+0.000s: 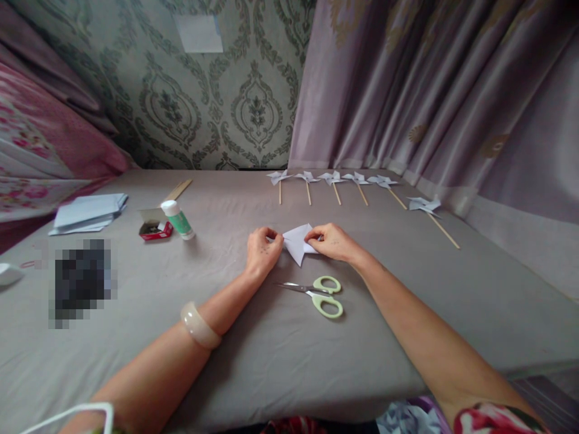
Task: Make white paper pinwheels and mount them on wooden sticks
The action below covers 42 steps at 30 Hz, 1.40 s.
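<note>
A white paper pinwheel [296, 241] without a stick lies low over the cloth, between my two hands. My left hand [263, 250] pinches its left side, thumb and fingers closed on the paper. On the opposite side my right hand [333, 241] grips the right part of the paper between thumb and index finger. The fingers hide parts of both edges. Just below, scissors [326, 296] with pale green handles rest on the cloth, blades slightly apart and pointing left.
Several finished pinwheels on sticks [335, 179] line the far right. To the left are a glue stick [180, 220], a small red box [156, 230], wooden sticks [180, 190] and a paper stack [90, 212]. A blurred dark object [82, 280] lies nearer. Curtains [362, 84] border the right.
</note>
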Motion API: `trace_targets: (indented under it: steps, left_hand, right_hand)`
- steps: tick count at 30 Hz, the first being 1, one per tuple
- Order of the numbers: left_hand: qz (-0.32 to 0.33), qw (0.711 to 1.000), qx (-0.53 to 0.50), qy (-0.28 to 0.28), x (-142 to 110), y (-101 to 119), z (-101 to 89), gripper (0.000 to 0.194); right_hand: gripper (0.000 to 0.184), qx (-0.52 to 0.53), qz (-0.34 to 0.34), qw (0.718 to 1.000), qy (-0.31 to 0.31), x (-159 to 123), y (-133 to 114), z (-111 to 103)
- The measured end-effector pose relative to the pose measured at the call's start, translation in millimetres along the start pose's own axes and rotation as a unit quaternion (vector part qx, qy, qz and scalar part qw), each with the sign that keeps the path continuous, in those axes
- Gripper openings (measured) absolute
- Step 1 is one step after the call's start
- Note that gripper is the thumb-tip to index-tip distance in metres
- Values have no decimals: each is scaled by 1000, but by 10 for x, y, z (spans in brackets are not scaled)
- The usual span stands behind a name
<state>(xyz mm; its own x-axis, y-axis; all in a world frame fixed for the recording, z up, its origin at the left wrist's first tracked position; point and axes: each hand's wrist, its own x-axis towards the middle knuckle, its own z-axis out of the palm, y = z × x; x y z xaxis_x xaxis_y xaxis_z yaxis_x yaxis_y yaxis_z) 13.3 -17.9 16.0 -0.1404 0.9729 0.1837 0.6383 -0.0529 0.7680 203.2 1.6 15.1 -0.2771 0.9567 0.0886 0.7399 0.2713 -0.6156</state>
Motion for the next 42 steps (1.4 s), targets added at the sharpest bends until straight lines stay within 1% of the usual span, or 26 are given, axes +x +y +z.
trace_targets:
  steps: [5, 8, 11, 13, 16, 18, 20, 24, 27, 32, 34, 36, 38, 42]
  left_hand:
    - [-2, 1000, -4, -1, 14, -25, 18, 23]
    - [-1, 1000, -10, -4, 17, -52, 24, 22]
    - [2, 1000, -11, -21, -26, -36, 7, 22]
    - [30, 998, 3, -59, -81, -2, -6, 22]
    - [124, 984, 48, -119, -169, 40, -1, 24]
    - [181, 970, 82, -140, -206, 40, 17, 28]
    - [212, 960, 110, -149, -220, 24, 33, 29]
    - [224, 952, 144, -152, -198, -12, 32, 19]
    - [232, 948, 162, -145, -163, -38, 14, 16]
    - [255, 946, 174, -101, -125, -61, 3, 15]
    - [256, 948, 167, -87, -139, -44, -1, 18]
    - [264, 946, 167, -87, -168, -18, -6, 26]
    - [273, 939, 183, -97, -199, 6, -9, 30]
    - [262, 931, 226, -117, -224, 22, -7, 23]
  right_hand:
    - [10, 20, 38, 997, 69, -3, 23, 33]
    - [17, 5, 69, 989, 127, -37, 35, -32]
    - [23, -46, 116, 978, 170, -106, 104, -120]
    - [22, -85, 139, 973, 164, -155, 162, -159]
    - [20, -125, 150, 972, 131, -206, 199, -175]
    - [21, -142, 148, 972, 113, -223, 175, -168]
    - [21, -151, 148, 973, 98, -236, 126, -160]
    - [21, -147, 145, 976, 74, -272, 26, -154]
    - [20, -128, 136, 981, 59, -305, -29, -151]
    - [17, -75, 138, 987, 22, -345, -113, -149]
    - [17, -70, 142, 987, 14, -348, -121, -157]
    - [18, -84, 147, 985, 21, -343, -104, -168]
    - [19, -110, 151, 982, 36, -333, -72, -177]
    - [19, -140, 162, 975, 52, -324, -27, -188]
